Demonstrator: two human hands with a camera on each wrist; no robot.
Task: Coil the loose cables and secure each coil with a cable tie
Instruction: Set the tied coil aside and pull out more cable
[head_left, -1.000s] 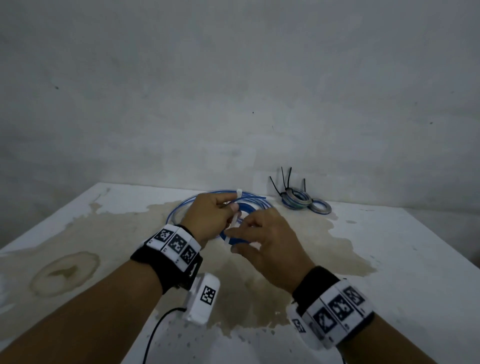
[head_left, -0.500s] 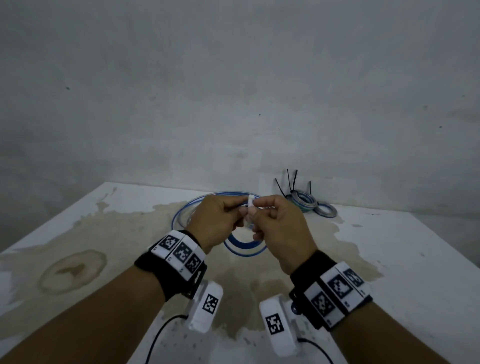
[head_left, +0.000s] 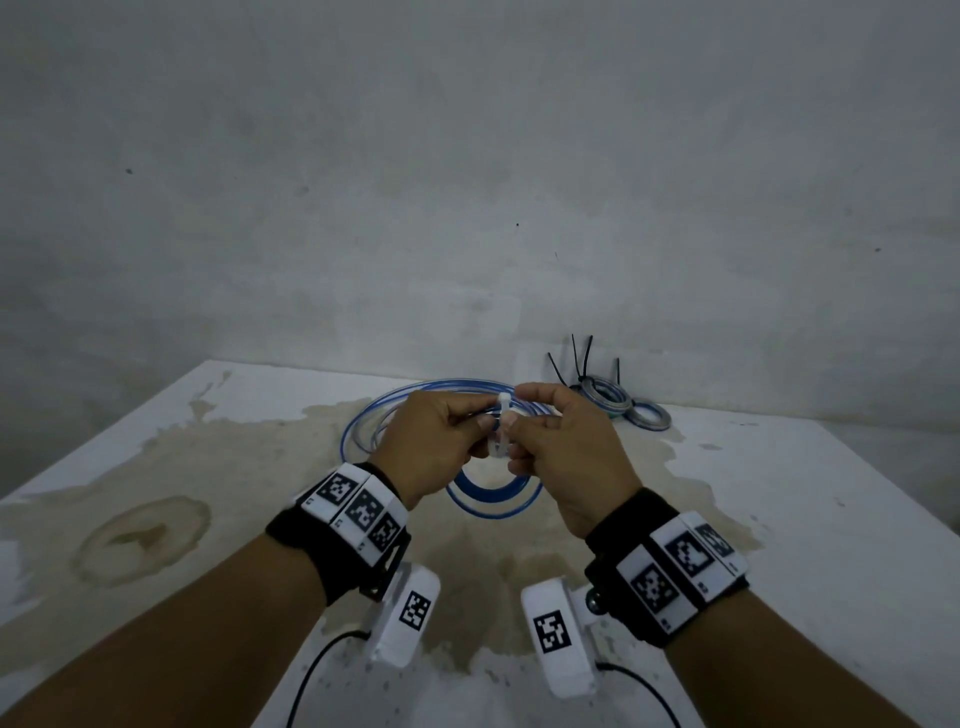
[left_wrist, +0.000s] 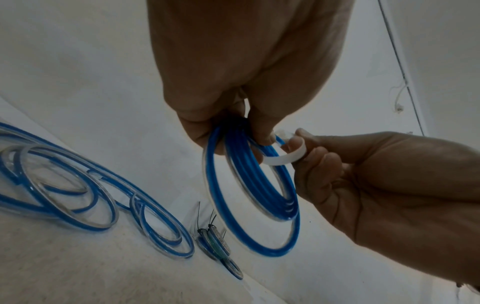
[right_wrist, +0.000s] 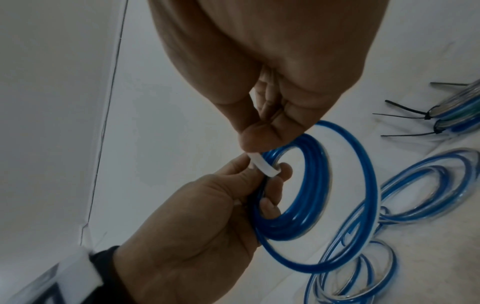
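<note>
Held up above the stained table (head_left: 779, 519), in front of the wall: blue coil (left_wrist: 255, 197), gripped at its top by the left hand (head_left: 431, 447), fingers curled round the bundled turns, ring hanging down on edge. Pinched between thumb and fingers of the right hand (head_left: 563, 457): white cable tie (left_wrist: 281, 158), bent in a curve across the bundle, standing roughly upright in the head view. Lying flat further back: loose blue cable (left_wrist: 85, 195) and tied coils (head_left: 621, 405), black tie tails pointing up.
</note>
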